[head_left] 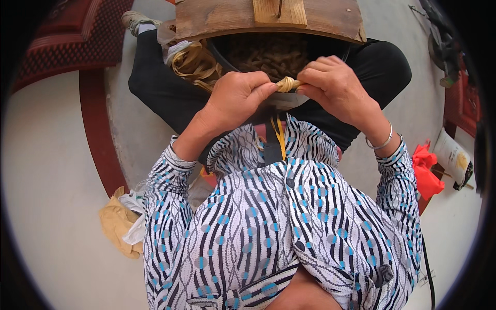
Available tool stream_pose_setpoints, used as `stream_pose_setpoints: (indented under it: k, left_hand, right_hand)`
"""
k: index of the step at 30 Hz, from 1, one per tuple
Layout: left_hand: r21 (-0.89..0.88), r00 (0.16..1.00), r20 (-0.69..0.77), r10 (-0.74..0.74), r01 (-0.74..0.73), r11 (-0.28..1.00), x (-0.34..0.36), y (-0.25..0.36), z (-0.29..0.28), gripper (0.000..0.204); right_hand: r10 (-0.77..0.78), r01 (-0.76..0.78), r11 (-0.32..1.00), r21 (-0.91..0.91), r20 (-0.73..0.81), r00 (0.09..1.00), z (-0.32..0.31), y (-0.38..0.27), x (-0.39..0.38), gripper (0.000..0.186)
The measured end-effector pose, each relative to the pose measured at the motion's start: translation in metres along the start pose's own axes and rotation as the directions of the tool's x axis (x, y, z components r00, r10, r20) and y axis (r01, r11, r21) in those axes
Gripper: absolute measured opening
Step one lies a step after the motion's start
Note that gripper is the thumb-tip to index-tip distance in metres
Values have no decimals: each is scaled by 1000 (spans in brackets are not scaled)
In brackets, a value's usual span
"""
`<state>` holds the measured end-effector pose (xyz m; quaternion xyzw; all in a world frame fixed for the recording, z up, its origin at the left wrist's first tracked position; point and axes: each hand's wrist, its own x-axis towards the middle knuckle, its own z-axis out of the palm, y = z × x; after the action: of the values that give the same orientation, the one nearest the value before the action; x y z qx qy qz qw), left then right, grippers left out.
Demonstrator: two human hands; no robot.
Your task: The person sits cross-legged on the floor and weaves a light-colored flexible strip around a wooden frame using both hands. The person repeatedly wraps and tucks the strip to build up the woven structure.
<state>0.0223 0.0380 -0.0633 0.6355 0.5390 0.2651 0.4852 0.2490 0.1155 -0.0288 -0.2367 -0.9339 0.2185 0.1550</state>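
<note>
Over grey floor (139, 139), by the tub's (218, 56) rim, your left hand (237, 96) and right hand (338, 93) pinch the seemingly soft knot's (285, 84) ends.

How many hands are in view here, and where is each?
2: the left hand pinches the left end of the knotted tan piece; the right hand holds its right end. No other hand shows.

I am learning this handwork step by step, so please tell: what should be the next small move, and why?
The left hand and right hand pinch opposite ends of the twisted tan piece, and its wrapped middle shows between them. So the next move is probably a gentle pull outward, to firm the wrap; how tight it already is, I cannot tell.
</note>
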Motion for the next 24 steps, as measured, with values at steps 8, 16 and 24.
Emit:
stream_pose_setpoints:
  k: [8,16,24]
  left_hand:
    - [-91,995,-3,96,-96,991,16,16,-1,19]
    - [-278,998,33,55,-44,960,21,25,-18,21]
    - [-258,944,-263,198,-267,928,93,24,-65,20]
  right_hand:
    - [-57,68,988,-136,82,995,-3,-8,17,17]
    - [293,-311,798,517,119,949,-19,-7,11,13]
    - [507,-238,675,699,-205,837,-24,41,52,18]
